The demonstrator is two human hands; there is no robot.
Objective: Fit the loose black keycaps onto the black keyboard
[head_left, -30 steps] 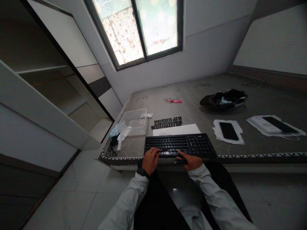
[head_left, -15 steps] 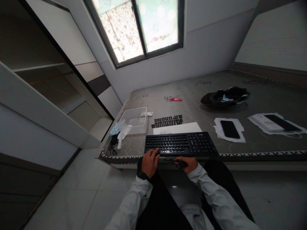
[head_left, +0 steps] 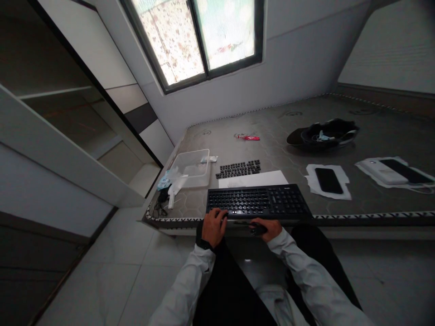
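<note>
Keyboard (head_left: 258,201) at table edge, left hand (head_left: 213,225) fingers on keys

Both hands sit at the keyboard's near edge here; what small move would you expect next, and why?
Probably the right hand brings its dark tool up to the front key row: the left hand steadies the keyboard, and loose keycaps lie behind.

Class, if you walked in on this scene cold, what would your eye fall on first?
First the black keyboard at the near edge of the grey surface, with the left hand on its front keys and the right hand gripping a small dark object below its edge. Behind it lie loose black keycaps.
</note>
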